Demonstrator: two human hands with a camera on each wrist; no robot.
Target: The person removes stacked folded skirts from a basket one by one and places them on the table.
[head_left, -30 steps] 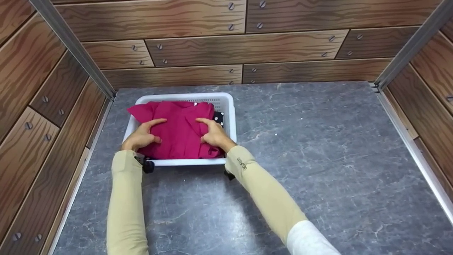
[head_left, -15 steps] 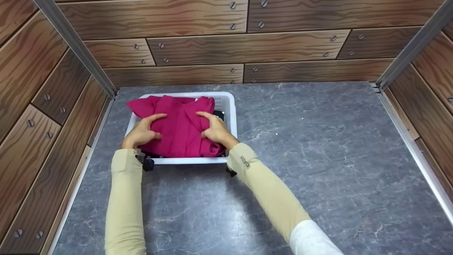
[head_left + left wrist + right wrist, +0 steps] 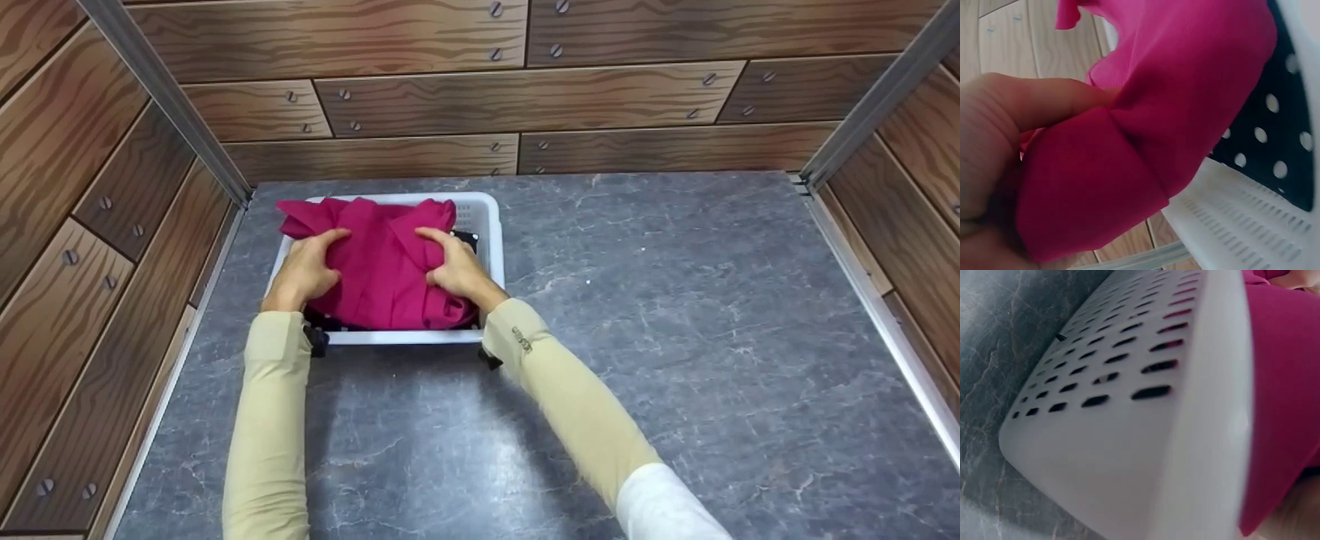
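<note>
Magenta garment point(image 3: 382, 262), folded, one: my left grip point(image 3: 304, 268) and right grip point(image 3: 457, 268) are pinching its sides in the mouth of a white perforated basket point(image 3: 493, 232), its overhanging corner possibly unfolding if either hold is slackening.

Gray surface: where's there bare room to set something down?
The widest free patch lies between the white basket and the right wall; a smaller one fronts the basket, between the sleeves. The basket is crowded: pink cloth, gripped by left hand and right hand, mostly covers it.
</note>
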